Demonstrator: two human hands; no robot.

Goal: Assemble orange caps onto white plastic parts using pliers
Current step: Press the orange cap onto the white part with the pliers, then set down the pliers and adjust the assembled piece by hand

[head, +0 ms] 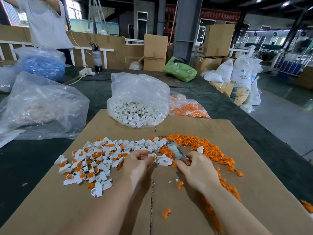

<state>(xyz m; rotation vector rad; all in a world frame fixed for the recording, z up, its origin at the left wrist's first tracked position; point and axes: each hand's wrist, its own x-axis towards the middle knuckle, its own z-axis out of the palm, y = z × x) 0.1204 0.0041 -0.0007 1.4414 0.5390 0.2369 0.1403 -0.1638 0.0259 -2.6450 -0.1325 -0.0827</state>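
- So my left hand has its fingers curled in, pinching a white plastic part with a bit of orange showing on it, right at the middle of the cardboard sheet.
- My right hand is wrapped around the pliers, fingers closed on the handles. The tool is blurry and its nose points up and left toward the part. Can't tell how far apart the jaws are.
- Between my two hands there's another loose white piece lying on the cardboard, just beside the pliers.
- Left of my hands is the heap of finished pieces, white with orange caps in them, spread out over the cardboard.
- Right of my hands is the loose orange caps pile, curving around from behind the pliers down past my right wrist. A few strays sit near my forearms, like one single cap down low.
- Behind all that, a clear bag of white parts sits open at the far edge of the cardboard, and a bag of orange caps is touching it on the right.
- Off to the left on the dark table is a big crumpled plastic bag, and further back one with blue stuff.
- Someone in a grey shirt stands at the far left of the table.
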